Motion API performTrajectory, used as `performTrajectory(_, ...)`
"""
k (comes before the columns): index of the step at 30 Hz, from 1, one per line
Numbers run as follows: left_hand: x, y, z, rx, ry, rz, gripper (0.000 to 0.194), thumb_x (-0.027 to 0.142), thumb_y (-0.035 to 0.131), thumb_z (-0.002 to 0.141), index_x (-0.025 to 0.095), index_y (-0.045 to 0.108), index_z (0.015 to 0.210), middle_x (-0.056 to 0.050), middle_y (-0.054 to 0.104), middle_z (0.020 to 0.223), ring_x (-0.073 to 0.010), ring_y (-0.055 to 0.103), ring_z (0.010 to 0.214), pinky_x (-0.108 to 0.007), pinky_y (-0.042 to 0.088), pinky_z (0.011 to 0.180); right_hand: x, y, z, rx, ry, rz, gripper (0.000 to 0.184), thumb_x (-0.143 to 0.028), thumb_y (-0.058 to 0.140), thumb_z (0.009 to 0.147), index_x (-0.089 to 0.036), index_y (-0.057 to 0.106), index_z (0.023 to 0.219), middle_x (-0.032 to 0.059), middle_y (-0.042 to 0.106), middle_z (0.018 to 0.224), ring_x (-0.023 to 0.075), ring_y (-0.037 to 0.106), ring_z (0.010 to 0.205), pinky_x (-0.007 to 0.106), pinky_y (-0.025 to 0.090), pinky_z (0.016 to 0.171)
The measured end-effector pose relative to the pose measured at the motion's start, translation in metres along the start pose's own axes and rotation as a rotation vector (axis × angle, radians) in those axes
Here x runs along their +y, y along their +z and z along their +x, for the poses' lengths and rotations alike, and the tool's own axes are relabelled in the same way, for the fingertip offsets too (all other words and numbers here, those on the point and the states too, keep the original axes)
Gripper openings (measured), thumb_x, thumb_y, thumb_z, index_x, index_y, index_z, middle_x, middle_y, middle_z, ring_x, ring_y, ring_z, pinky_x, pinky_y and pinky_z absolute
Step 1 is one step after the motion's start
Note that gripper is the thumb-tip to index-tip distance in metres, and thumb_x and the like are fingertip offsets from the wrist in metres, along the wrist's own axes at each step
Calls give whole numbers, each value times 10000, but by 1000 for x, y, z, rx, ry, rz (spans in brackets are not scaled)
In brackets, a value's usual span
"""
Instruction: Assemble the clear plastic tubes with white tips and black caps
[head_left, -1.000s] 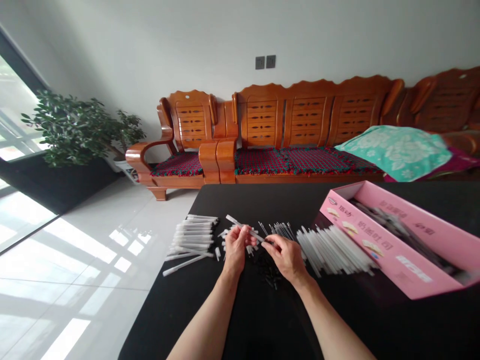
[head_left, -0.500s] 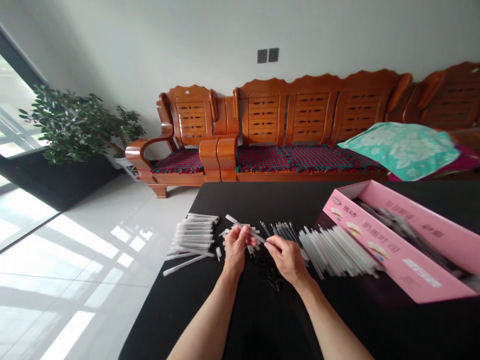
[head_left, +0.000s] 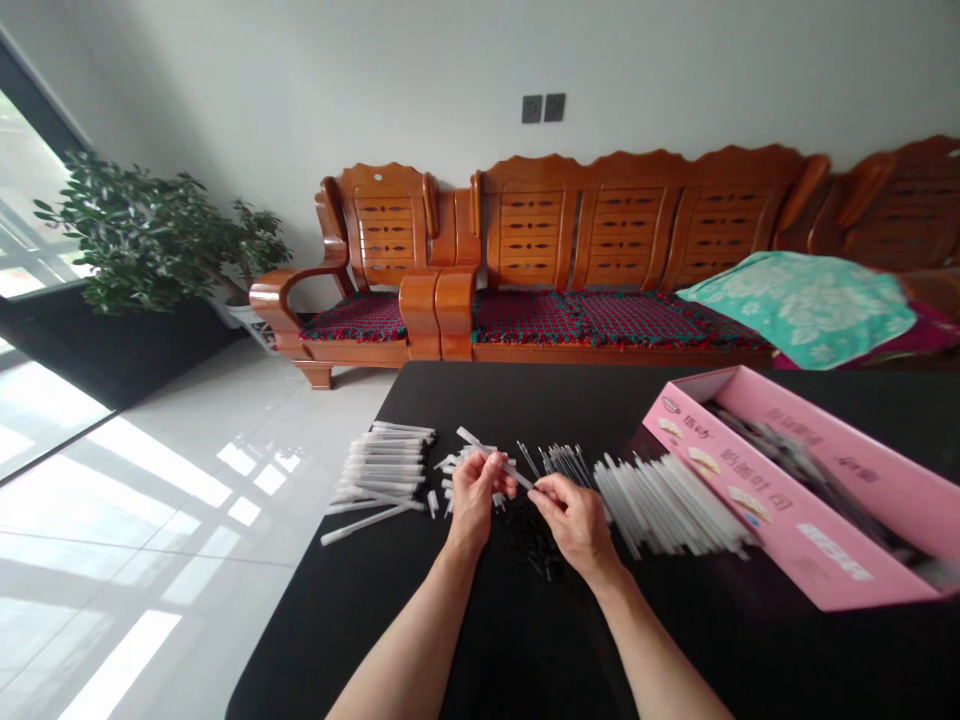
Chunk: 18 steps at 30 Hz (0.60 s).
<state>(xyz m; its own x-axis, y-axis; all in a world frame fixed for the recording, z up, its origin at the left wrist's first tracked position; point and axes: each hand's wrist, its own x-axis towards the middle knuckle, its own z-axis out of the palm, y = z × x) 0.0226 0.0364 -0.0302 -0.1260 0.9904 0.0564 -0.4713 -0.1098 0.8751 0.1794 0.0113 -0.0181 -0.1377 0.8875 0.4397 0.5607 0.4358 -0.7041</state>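
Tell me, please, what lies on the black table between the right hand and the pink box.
In the head view, a row of whitish tubes lies between the right hand and the pink box.

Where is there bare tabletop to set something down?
The black table is bare along its far strip, left of the pink box; between the forearms; and on the box's near side. It's crowded across the middle: whitish pens, left hand, small black parts, right hand, translucent tubes.
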Motion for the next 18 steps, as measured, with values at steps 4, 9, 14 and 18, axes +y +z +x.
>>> performTrajectory(4,-1,1,-2,23,15,4,327,431,737,815,113,663,830,-21,663,585,-104,595,461,-200,485,483,-2,1,-1,38,-2,-14,135,-297,630,872,-183,664,810,-6,622,617,128,553,532,226,383,535)
performTrajectory(9,2,1,-4,56,16,-16,325,426,740,815,118,639,793,-9,643,557,-96,577,441,-186,467,460,-7,2,-2,36,-2,-30,142,-307,633,873,-180,666,817,-10,596,600,131,554,535,228,384,542)
performTrajectory(14,6,0,-2,21,24,-21,329,432,731,823,118,637,796,-12,643,561,-98,581,453,-190,473,474,-5,-2,0,-35,-51,-50,263,-363,525,967,-176,694,891,24,666,673,143,600,599,237,391,594)
performTrajectory(18,5,-2,1,24,8,5,345,444,739,810,111,649,813,-21,654,584,-109,596,465,-203,488,477,-3,-1,2,-55,-56,-40,298,-340,487,981,-179,676,817,34,670,681,136,579,581,235,379,572)
